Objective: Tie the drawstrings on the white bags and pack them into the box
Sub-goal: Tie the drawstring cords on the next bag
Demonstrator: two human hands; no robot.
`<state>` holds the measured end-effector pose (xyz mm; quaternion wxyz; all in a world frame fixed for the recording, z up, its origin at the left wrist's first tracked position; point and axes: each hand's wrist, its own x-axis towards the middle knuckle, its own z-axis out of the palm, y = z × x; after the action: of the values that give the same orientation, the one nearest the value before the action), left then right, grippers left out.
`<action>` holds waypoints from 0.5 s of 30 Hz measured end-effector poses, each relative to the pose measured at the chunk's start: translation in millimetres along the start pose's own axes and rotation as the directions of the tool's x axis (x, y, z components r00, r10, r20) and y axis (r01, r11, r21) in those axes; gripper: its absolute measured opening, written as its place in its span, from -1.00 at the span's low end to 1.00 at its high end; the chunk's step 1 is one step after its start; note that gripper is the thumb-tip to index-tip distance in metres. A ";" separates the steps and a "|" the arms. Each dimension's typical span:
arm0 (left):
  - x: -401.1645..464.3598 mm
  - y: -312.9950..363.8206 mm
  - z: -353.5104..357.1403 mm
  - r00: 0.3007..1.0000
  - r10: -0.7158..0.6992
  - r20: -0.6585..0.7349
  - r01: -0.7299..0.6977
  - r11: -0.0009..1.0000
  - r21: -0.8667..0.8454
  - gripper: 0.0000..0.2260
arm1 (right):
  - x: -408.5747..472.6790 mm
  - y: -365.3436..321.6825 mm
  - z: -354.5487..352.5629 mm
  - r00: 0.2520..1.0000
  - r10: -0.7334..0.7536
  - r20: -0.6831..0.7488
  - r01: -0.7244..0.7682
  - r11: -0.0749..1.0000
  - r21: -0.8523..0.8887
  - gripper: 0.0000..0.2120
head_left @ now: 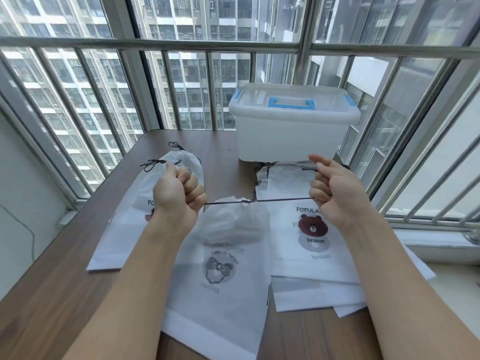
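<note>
While both hands [179, 193] [330, 188] grip, drawstring [283, 200] tautens.

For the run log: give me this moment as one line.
step: tightening knot | left hand: grips drawstring | right hand: pinches other end | bag: mouth cinched | box: lid on

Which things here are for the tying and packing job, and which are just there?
For the job: middle bag, its drawstring, left hand, right hand, tied bags, bear bags, box.
Just there: table, window railing.
</note>
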<state>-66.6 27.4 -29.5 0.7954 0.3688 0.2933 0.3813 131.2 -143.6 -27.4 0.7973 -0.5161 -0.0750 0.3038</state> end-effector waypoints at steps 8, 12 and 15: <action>-0.6 -24.4 16.4 0.986 -0.137 0.096 0.122 0.982 0.142 -0.73 | -25.8 18.8 14.3 0.850 -0.110 0.514 0.526 0.153 -0.837 -0.55; 1.8 -23.3 15.6 0.989 -0.106 0.106 0.100 0.993 0.064 -0.85 | -22.5 31.5 18.6 0.817 -0.016 0.576 0.576 0.069 -0.815 -0.64; 7.8 -20.5 9.1 1.000 0.010 0.025 -0.012 0.999 0.051 -0.72 | -25.6 23.5 17.3 0.786 0.048 0.617 0.589 0.247 -0.769 -0.82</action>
<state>-47.6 21.6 -42.5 0.7871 0.3952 0.2910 0.3736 93.6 -137.9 -35.0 0.3239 -0.7534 -0.5446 0.1760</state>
